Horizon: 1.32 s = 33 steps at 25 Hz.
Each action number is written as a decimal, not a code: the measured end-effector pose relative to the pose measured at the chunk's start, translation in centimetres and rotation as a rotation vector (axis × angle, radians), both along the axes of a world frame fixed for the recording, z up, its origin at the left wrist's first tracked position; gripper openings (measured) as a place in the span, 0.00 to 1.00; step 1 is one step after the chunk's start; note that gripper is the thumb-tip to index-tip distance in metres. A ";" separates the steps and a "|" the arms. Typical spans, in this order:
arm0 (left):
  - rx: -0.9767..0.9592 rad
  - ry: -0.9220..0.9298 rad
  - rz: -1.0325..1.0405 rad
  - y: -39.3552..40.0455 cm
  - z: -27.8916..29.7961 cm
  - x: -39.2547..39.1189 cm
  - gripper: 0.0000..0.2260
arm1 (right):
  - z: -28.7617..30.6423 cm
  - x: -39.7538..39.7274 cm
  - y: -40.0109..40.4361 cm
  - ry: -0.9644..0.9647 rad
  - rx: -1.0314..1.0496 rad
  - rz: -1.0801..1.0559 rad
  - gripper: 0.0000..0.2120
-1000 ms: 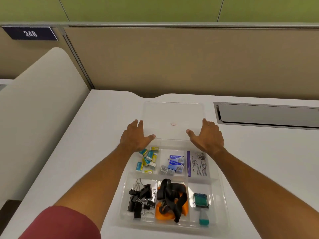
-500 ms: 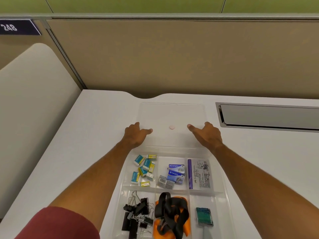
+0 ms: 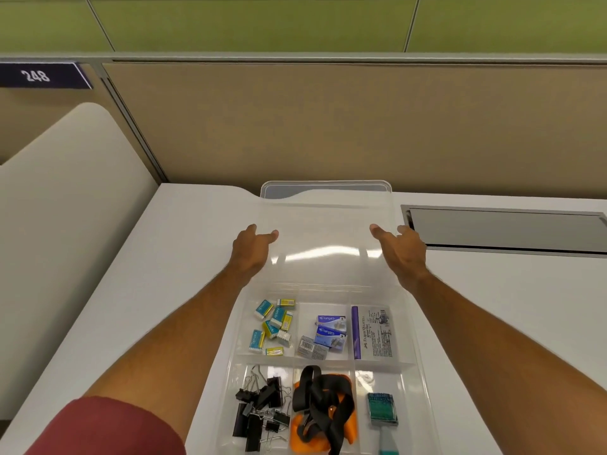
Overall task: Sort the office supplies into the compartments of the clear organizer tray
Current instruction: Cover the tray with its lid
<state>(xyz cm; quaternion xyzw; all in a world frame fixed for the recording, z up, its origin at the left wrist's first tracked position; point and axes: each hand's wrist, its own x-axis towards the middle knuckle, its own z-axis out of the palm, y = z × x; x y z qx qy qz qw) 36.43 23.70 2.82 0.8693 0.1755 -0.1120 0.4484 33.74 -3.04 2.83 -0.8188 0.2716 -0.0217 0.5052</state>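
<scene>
The clear organizer tray (image 3: 424,372) lies on the white desk in front of me. Its compartments hold small erasers (image 3: 272,323), blue staple boxes (image 3: 330,330), a flat lead pack (image 3: 374,333), black binder clips (image 3: 262,408), a black and orange lanyard (image 3: 322,408) and a teal-handled tool (image 3: 381,410). Just beyond the tray, a clear lid (image 3: 328,231) is held up off the desk. My left hand (image 3: 251,249) grips its left edge. My right hand (image 3: 402,251) grips its right edge.
A recessed grey cable hatch (image 3: 505,229) sits in the desk at the right. A beige partition (image 3: 328,126) closes off the far edge. A curved white divider (image 3: 65,192) stands at the left.
Both hands moved out to the lid's side edges and closed on them. The lid, flat on the desk before, has come up, its far edge now in front of the partition.
</scene>
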 end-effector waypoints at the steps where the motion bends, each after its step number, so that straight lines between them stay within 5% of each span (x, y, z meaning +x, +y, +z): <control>1: -0.013 -0.025 0.015 0.1 0.7 -0.2 0.29 | 0.6 -0.3 0.0 -0.026 0.013 -0.015 0.38; 12: -0.130 -0.265 0.129 1.1 7.8 -4.4 0.25 | 7.5 -5.6 0.3 -0.321 0.158 -0.077 0.29; 17: -0.454 -0.359 0.219 2.1 9.2 -6.6 0.15 | 9.6 -8.0 -0.2 -0.391 0.299 -0.148 0.18; 21: -0.665 -0.367 0.298 3.3 9.5 -8.5 0.09 | 9.9 -9.8 -0.7 -0.447 0.657 -0.249 0.07; 30: -0.976 -0.290 0.369 5.7 7.9 -13.8 0.07 | 8.3 -14.3 -1.4 -0.407 0.935 -0.325 0.03; 33: -0.913 -0.257 0.363 6.3 6.5 -15.4 0.03 | 7.0 -16.1 -1.7 -0.322 0.803 -0.294 0.05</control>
